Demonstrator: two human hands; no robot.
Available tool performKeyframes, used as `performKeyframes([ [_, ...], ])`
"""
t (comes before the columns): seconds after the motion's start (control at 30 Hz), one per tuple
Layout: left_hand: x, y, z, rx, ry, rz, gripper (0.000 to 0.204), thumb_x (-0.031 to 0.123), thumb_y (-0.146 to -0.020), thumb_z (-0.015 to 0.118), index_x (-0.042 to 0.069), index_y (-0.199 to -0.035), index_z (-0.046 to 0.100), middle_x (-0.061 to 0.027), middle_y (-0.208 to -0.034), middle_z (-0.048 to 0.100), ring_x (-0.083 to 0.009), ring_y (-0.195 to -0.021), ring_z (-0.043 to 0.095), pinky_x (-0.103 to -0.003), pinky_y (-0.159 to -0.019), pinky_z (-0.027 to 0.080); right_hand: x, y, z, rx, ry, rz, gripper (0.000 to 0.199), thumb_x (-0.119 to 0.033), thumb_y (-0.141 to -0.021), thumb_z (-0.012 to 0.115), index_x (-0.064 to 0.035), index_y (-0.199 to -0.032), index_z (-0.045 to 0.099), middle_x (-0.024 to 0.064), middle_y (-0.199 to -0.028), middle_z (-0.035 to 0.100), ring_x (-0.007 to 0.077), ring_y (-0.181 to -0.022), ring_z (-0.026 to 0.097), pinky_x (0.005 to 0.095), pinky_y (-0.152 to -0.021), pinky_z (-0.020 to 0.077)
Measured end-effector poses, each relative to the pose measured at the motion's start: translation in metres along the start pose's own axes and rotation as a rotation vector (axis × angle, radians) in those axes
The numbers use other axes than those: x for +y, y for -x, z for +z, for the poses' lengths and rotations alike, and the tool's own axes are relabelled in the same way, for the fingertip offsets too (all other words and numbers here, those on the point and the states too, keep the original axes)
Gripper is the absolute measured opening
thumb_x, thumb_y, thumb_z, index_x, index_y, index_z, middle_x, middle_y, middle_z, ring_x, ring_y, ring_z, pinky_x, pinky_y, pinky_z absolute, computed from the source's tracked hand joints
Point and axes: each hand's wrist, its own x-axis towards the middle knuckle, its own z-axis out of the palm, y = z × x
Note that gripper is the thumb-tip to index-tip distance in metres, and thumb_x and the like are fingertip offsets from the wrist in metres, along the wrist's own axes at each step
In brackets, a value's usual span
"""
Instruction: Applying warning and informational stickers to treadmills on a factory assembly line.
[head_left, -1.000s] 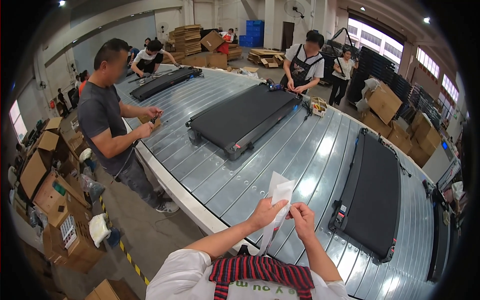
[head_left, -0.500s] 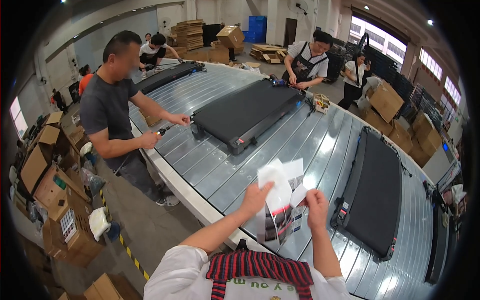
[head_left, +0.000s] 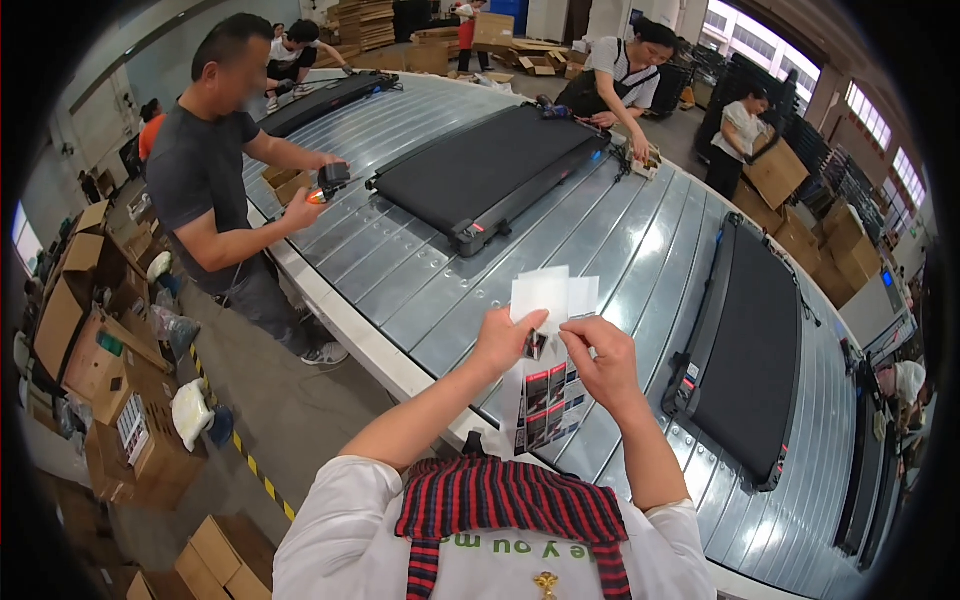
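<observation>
My left hand [head_left: 505, 342] is closed on a small stack of papers, its thumb pressed across the front. White sheets [head_left: 540, 292] stick up above the thumb. Below it hangs a printed leaflet [head_left: 543, 400] with dark pictures and red bands. My right hand [head_left: 604, 362] pinches at the right edge of the white sheets, fingertips against the paper. Both hands are above the ribbed metal tabletop [head_left: 470, 330]. Beyond them lies a long black panel assembly [head_left: 490, 175]; a second black panel [head_left: 745, 350] rests to the right.
At the left a co-worker [head_left: 215, 150] holds an orange and black power tool [head_left: 325, 190]. Across the table another person [head_left: 620, 85] reaches into a small parts box [head_left: 643, 163]. Cardboard boxes [head_left: 145, 450] crowd the floor at left, beside yellow-black floor tape [head_left: 258, 465].
My right hand has moved from a loose white piece to the stack's edge. The papers are straighter. The left co-worker has drawn the tool back from the panel; the far person now reaches into the box.
</observation>
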Motion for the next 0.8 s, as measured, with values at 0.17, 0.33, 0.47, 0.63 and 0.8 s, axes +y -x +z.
performKeyframes([
  [0.17, -0.013, 0.005, -0.005, -0.07, -0.034, 0.061, 0.026, 0.025, -0.081, 0.058, -0.001, -0.086, 0.06, -0.0002, -0.071, 0.059, -0.0049, -0.064, 0.05, -0.023, -0.055, 0.042, -0.006, -0.004, 0.018, -0.007, 0.106, -0.218, 0.018, -0.001, -0.069, 0.063, -0.005, -0.087, 0.062, 0.0086, -0.077, 0.059, 0.0235, -0.069, 0.058, 0.0304, -0.059, 0.0472],
  [0.33, -0.009, 0.008, -0.008, -0.111, -0.008, 0.068, 0.026, 0.025, -0.081, 0.058, -0.001, -0.085, 0.06, -0.0016, -0.073, 0.06, -0.0058, -0.066, 0.052, -0.023, -0.058, 0.043, -0.001, -0.001, 0.025, 0.011, 0.135, -0.254, 0.019, -0.001, -0.067, 0.063, -0.0052, -0.085, 0.061, 0.0076, -0.077, 0.06, 0.0233, -0.071, 0.058, 0.031, -0.06, 0.0479],
  [0.47, -0.01, 0.005, -0.014, -0.158, -0.069, 0.078, 0.027, 0.021, -0.083, 0.057, -0.003, -0.093, 0.06, -0.0028, -0.082, 0.061, -0.0069, -0.075, 0.053, -0.023, -0.063, 0.044, -0.001, 0.0, 0.026, 0.035, 0.151, -0.308, 0.013, -0.005, -0.067, 0.062, -0.0071, -0.079, 0.059, 0.006, -0.071, 0.056, 0.0233, -0.063, 0.055, 0.0329, -0.053, 0.0446],
  [0.63, -0.016, -0.009, -0.031, 0.027, -0.078, 0.088, 0.03, 0.024, -0.082, 0.057, -0.002, -0.096, 0.06, -0.0074, -0.079, 0.063, -0.01, -0.071, 0.055, -0.028, -0.064, 0.045, -0.012, 0.015, 0.001, 0.039, 0.051, -0.22, 0.02, -0.001, -0.063, 0.066, -0.0045, -0.081, 0.058, 0.0083, -0.075, 0.057, 0.0223, -0.067, 0.056, 0.03, -0.057, 0.0456],
  [0.8, -0.01, 0.018, -0.043, -0.19, -0.386, 0.159, 0.028, 0.025, -0.082, 0.057, 0.001, -0.097, 0.06, -0.0078, -0.08, 0.063, -0.012, -0.07, 0.057, -0.028, -0.063, 0.046, -0.007, 0.012, -0.033, 0.24, 0.117, -0.061, 0.049, -0.003, -0.061, 0.07, -0.0046, -0.106, 0.052, 0.0123, -0.097, 0.057, 0.0253, -0.089, 0.054, 0.0334, -0.073, 0.0447],
])
